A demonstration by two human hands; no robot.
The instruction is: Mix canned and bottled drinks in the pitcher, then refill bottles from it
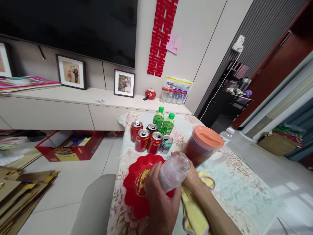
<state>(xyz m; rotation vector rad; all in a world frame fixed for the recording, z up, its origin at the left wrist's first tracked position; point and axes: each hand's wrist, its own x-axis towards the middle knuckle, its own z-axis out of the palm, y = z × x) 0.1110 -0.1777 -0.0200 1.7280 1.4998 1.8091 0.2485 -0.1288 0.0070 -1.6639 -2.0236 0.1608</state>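
Note:
My left hand (162, 199) is wrapped round a clear, uncapped bottle (172, 173), which tilts with its mouth up and to the right. The bottle looks empty. My right hand (189, 171) reaches in behind the bottle, near the pitcher (201, 145) with an orange lid. Most of its fingers are hidden, so its grip does not show. Beneath the bottle lies a red scalloped tray (132, 186) with a gold print. A yellow cloth (194, 210) lies under my right forearm.
Several drink cans (141, 141) and two green-capped bottles (168, 124) stand beyond the tray. Another clear bottle (227, 134) is behind the pitcher. A flowered cloth (234, 192) covers the table. A grey stool (97, 202) and red box (73, 148) are to the left.

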